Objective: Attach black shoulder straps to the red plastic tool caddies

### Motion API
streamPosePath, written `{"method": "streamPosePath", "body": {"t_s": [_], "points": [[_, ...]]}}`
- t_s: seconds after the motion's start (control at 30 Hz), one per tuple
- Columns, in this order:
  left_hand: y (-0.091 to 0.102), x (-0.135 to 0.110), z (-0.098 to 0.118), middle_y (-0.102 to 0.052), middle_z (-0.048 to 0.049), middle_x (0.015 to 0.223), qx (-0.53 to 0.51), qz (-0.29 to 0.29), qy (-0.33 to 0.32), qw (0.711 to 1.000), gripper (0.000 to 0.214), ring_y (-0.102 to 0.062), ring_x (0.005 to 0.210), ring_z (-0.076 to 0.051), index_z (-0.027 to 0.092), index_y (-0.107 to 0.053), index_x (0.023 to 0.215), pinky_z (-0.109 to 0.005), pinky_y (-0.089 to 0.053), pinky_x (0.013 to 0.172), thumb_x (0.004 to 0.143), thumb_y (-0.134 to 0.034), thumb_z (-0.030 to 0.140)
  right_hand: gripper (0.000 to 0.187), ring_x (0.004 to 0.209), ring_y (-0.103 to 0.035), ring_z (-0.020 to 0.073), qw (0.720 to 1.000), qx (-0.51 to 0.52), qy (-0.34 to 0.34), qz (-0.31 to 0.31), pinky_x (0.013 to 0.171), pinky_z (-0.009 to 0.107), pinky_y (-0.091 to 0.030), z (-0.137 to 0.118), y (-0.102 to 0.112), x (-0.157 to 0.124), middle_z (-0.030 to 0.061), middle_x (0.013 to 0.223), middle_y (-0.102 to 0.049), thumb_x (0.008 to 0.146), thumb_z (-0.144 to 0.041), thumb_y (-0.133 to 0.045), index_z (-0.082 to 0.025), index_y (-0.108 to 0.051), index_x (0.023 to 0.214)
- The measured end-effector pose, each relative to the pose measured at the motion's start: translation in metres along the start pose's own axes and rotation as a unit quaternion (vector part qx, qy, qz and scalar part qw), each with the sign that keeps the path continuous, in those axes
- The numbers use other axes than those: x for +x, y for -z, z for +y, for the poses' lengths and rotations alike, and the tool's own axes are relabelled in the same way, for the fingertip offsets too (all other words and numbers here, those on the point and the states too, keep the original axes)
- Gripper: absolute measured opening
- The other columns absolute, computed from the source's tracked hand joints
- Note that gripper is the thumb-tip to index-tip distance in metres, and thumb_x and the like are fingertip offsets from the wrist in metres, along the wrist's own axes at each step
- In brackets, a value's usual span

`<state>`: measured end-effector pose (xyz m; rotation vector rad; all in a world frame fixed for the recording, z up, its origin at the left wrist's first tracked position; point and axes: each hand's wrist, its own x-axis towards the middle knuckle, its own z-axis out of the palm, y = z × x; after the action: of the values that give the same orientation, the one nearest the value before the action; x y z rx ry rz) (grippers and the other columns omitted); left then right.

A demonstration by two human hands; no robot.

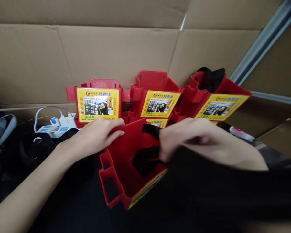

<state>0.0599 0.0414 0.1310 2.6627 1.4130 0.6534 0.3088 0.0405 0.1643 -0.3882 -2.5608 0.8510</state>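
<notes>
A red plastic tool box (121, 174) with a yellow label lies tilted in front of me on a black surface. My left hand (97, 134) grips its far rim, fingers curled over the edge. My right hand (196, 140) is closed on a black strap (145, 158) that runs into the box's opening. A further piece of black strap (151, 128) crosses the box's upper edge.
Three more red boxes with yellow labels (98, 103) (157, 100) (215, 100) stand in a row against a cardboard wall (111, 48); the rightmost holds black fabric. A white power strip with plugs and cables (58, 124) lies at the left. A metal rail (262, 42) runs at the upper right.
</notes>
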Motion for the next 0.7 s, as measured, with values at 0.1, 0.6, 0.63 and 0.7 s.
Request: {"method": "streamPosePath", "body": {"t_s": [0.1,0.6,0.63,0.7], "points": [[0.001,0.000,-0.001,-0.063,0.0002,0.080,0.018,-0.027,-0.015,0.999,0.015,-0.057,0.070,-0.016,0.022,-0.056,0.090,-0.027,-0.039,0.064,0.089,-0.044,0.030,0.022,0.086,-0.060,0.0139,0.980,-0.181,-0.074,0.029,0.076,0.025,-0.045,0.002,-0.001,0.003,0.0033,0.095,-0.065,0.087,-0.026,-0.049,-0.021,-0.066,0.101],[0.016,-0.001,-0.013,-0.063,0.0045,0.083,-0.030,-0.098,-0.067,0.992,0.019,-0.056,0.073,-0.010,0.023,-0.059,0.091,-0.018,-0.040,0.065,0.091,-0.044,0.034,0.025,0.093,-0.061,0.0163,0.988,-0.035,-0.110,-0.098,0.082,0.028,-0.047,0.068,-0.002,0.015,0.0041,0.102,-0.066,0.082,-0.017,-0.049,-0.015,-0.066,0.100],[0.016,-0.002,-0.014,-0.063,0.0044,0.082,-0.029,-0.098,-0.072,0.992,0.019,-0.056,0.071,-0.010,0.023,-0.059,0.090,-0.018,-0.040,0.064,0.091,-0.044,0.034,0.022,0.091,-0.061,0.0171,0.985,-0.053,-0.124,-0.104,0.082,0.029,-0.047,0.071,-0.001,0.014,0.0041,0.097,-0.067,0.082,-0.019,-0.050,-0.015,-0.068,0.095],[0.018,-0.002,-0.018,-0.062,0.0040,0.079,-0.031,-0.104,-0.080,0.991,0.021,-0.055,0.069,-0.009,0.022,-0.059,0.086,-0.018,-0.040,0.063,0.090,-0.044,0.036,0.021,0.094,-0.061,0.0203,0.974,-0.111,-0.181,-0.085,0.084,0.032,-0.047,0.079,0.001,0.008,0.0040,0.096,-0.068,0.079,-0.019,-0.053,-0.019,-0.069,0.092]]}}
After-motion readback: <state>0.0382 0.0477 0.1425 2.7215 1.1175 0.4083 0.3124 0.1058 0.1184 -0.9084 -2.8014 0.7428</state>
